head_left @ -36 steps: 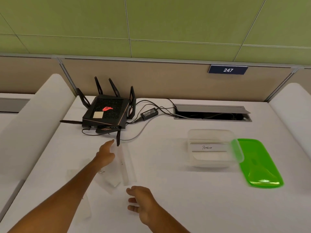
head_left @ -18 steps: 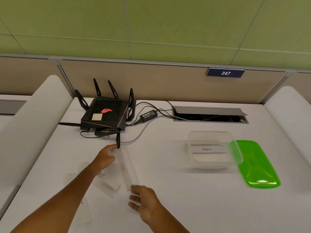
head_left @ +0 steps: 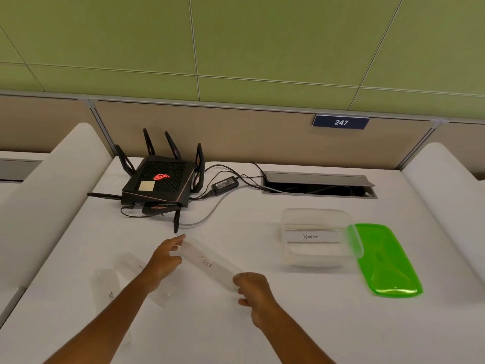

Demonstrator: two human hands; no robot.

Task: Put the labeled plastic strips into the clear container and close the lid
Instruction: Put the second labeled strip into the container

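**Tiger strip lifted between both hands, ready for the container**

The white bench (head_left: pixel 288 324) carries everything. Well to the right of the grip sits the clear container (head_left: pixel 315 258), open, with a strip marked "Penguin" (head_left: pixel 312 236) already inside; its green lid (head_left: pixel 385 261) lies just beyond, touching the container's right edge.

A second ago the long strip lay flat, pointing away from the person, with only the left fingers at its far end. Now the strip labelled "Tiger" (head_left: pixel 210 265) is swung diagonal and held at both ends, so I judge the pick-up done and the carry rightward next.

Two more strips (head_left: pixel 105 290) lie on the bench left of and under the left forearm, so the task is partly done.

The left hand (head_left: pixel 165 258) reaches forward, fingers pinching the strip's far end. The right hand (head_left: pixel 252 287) grasps the near end, fingers curled, wrist low.
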